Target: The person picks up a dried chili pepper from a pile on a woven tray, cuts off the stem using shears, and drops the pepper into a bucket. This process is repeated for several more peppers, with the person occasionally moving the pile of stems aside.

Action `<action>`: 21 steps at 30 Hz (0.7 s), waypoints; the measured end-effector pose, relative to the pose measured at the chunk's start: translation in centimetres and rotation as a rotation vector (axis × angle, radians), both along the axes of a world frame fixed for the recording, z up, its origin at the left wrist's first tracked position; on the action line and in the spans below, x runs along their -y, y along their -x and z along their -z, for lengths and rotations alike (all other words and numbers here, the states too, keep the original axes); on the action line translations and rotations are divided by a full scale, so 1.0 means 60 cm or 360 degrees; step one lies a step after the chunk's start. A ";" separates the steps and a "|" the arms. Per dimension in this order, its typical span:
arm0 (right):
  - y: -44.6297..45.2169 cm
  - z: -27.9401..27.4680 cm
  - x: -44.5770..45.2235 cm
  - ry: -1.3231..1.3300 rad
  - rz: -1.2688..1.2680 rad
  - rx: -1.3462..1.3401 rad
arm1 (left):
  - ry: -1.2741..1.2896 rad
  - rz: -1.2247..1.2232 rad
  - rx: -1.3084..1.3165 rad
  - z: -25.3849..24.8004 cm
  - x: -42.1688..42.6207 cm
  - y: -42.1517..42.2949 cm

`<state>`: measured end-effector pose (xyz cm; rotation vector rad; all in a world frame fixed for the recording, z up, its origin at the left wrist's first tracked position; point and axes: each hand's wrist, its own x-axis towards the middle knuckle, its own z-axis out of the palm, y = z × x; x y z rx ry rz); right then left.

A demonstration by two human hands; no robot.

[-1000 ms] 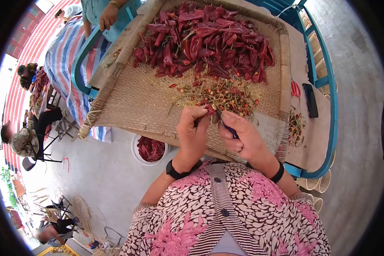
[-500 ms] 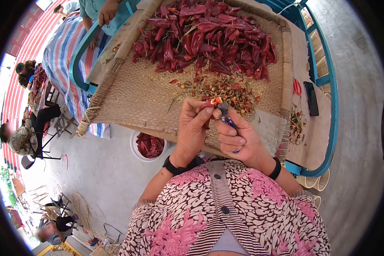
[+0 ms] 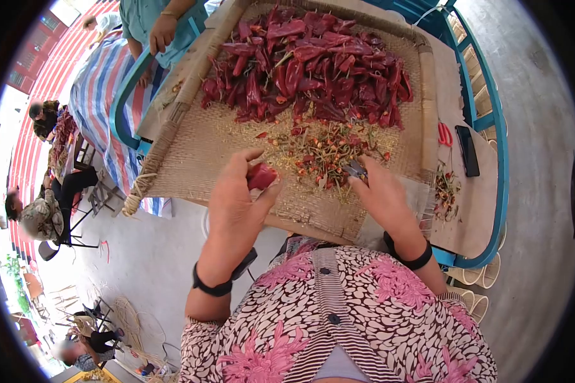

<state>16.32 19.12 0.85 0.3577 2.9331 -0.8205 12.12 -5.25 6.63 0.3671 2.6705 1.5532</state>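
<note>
My left grip point(image 3: 234, 195) holds a red pepper point(image 3: 260, 177) between thumb and fingers, thumb spread, above the near part of the tray point(image 3: 195, 153). My right grip point(image 3: 388, 193) is closed around the snips point(image 3: 354, 169), their tips over the scraps point(image 3: 322, 150), below the pepper pile point(image 3: 319, 70). Pepper and blades stand well apart, so I judge I'm between cuts; the next move seems to call for loosening my left fingers clear of the scraps.
</note>
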 end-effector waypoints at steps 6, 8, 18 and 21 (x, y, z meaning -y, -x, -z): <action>-0.002 0.011 -0.013 -0.0007 -0.0089 0.0011 | 0.0798 0.0284 -0.0357 -0.052 -0.023 0.068; 0.003 -0.019 -0.012 0.0062 -0.0143 0.0289 | 0.0960 0.0363 -0.0517 -0.041 -0.045 0.102; -0.021 0.004 -0.019 -0.0085 -0.0225 0.0135 | 0.1142 0.0643 -0.0452 0.146 -0.174 0.293; -0.025 -0.016 -0.012 0.0037 -0.0165 0.0077 | 0.1149 0.0637 -0.0453 0.182 -0.196 0.296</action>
